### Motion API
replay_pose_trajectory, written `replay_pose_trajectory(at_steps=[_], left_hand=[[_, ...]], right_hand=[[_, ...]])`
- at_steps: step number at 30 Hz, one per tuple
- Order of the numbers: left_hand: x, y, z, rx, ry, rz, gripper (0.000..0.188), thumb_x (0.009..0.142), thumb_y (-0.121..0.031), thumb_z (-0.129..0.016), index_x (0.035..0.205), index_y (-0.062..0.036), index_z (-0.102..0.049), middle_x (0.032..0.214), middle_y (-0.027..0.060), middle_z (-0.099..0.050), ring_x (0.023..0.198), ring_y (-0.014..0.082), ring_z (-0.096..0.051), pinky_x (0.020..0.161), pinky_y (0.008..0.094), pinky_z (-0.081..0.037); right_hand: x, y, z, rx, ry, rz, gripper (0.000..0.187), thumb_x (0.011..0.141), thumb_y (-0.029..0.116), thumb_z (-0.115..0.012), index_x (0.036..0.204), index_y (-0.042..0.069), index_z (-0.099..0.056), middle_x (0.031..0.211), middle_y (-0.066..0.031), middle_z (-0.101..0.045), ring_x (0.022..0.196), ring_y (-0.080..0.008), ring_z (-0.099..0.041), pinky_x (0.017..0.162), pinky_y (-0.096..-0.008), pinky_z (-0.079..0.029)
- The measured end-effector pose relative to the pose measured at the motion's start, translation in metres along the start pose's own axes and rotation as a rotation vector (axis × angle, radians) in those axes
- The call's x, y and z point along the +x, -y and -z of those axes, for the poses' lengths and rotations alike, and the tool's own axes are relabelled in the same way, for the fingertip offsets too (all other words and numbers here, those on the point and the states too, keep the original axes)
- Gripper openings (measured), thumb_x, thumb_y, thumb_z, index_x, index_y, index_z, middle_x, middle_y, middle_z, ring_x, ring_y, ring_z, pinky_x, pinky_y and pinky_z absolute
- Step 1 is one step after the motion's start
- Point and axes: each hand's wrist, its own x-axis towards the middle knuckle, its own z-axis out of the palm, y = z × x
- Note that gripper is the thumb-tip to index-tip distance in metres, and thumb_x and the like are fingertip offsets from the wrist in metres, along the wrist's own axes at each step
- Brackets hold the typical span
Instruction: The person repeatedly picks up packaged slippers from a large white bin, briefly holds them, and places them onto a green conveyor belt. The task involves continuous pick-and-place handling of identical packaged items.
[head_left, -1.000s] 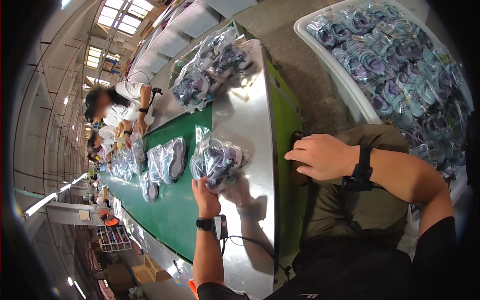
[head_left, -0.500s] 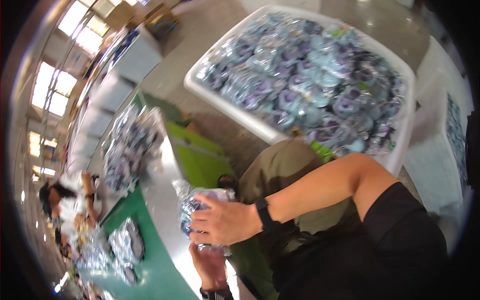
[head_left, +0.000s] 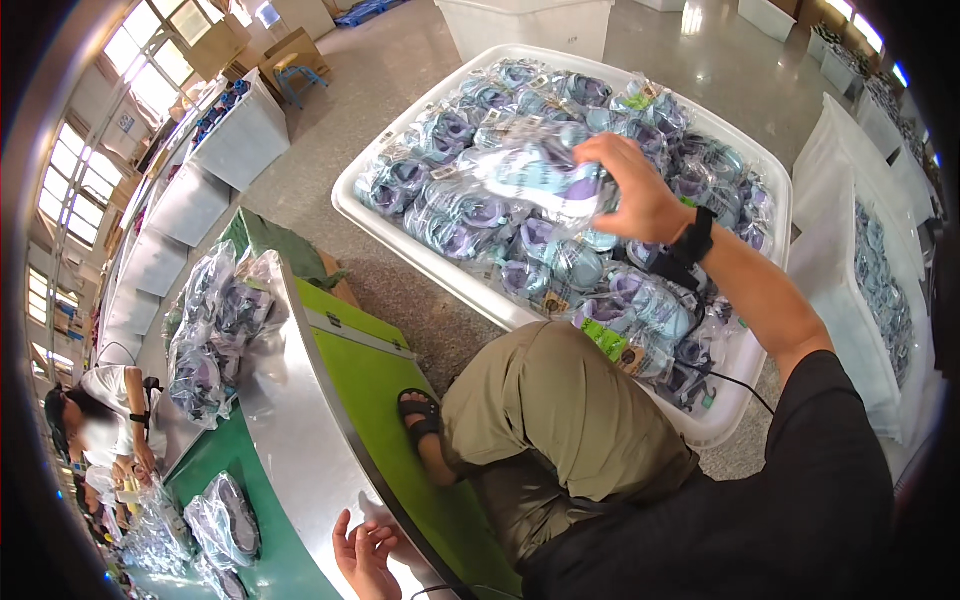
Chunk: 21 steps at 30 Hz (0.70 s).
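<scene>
My right hand (head_left: pixel 645 190) grips a clear plastic bag of light blue and purple shoes (head_left: pixel 535 182), its fingers closed over one end. It holds the bag above a large white bin (head_left: pixel 715 425) heaped with similar bagged shoes (head_left: pixel 445 135). Motion slightly blurs the held bag. At the lower edge of the view, my left hand (head_left: pixel 365 560) is over the metal border of the worktable (head_left: pixel 290 430). Its fingers are apart and bent a little, with nothing in them.
More bagged shoes lie on the table's metal part (head_left: pixel 215 335) and green mat (head_left: pixel 225 520). A co-worker in a white top (head_left: pixel 110 395) is across the table at left. White bins (head_left: pixel 880 270) stand at right. A thin black cable (head_left: pixel 735 380) hangs near my right arm.
My right hand has carried the bagged shoes from the table edge up and right, over the bin. My left hand, formerly beside the bag, is now apart from it, lower and further left.
</scene>
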Motion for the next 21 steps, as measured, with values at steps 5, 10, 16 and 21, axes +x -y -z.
replay_pose_trajectory(at_steps=[5,10,16,21], left_hand=[[0.000,-0.002,0.006,-0.018,-0.023,0.032,0.051,0.105,-0.008,-0.055,0.151,-0.0008,-0.035,0.115,0.0191,-0.066,0.099,0.0259,-0.070,0.080,0.0334,-0.059],[-0.001,-0.004,0.013,0.043,-0.053,0.034,0.048,0.105,-0.008,-0.055,0.149,-0.0008,-0.038,0.116,0.0189,-0.066,0.094,0.0230,-0.069,0.079,0.0328,-0.058],[-0.001,-0.011,0.012,0.071,-0.098,0.076,0.044,0.105,-0.008,-0.056,0.145,0.0019,-0.043,0.115,0.0187,-0.067,0.091,0.0213,-0.067,0.078,0.0334,-0.057],[0.001,-0.011,0.019,0.076,-0.070,0.106,0.040,0.105,-0.008,-0.055,0.142,0.0035,-0.046,0.115,0.0180,-0.068,0.093,0.0222,-0.068,0.079,0.0341,-0.057]], right_hand=[[-0.071,-0.093,-0.044,-0.391,0.281,-0.127,0.051,0.069,0.008,-0.077,0.115,0.010,-0.055,0.130,-0.0078,-0.055,0.136,-0.0300,-0.045,0.119,-0.0590,-0.024],[-0.079,-0.091,-0.068,-0.338,0.265,-0.054,0.042,0.064,0.007,-0.077,0.102,0.011,-0.059,0.123,-0.0040,-0.055,0.132,-0.0265,-0.044,0.109,-0.0555,-0.028],[-0.040,-0.072,-0.050,-0.196,0.483,-0.269,0.027,0.067,0.015,-0.069,0.093,0.014,-0.062,0.119,-0.0034,-0.057,0.116,-0.0285,-0.049,0.101,-0.0513,-0.032],[-0.029,-0.054,-0.089,-0.529,0.237,-0.179,0.074,0.076,0.048,-0.081,0.141,0.022,-0.058,0.146,-0.0109,-0.048,0.131,-0.0337,-0.043,0.107,-0.0528,-0.031]])
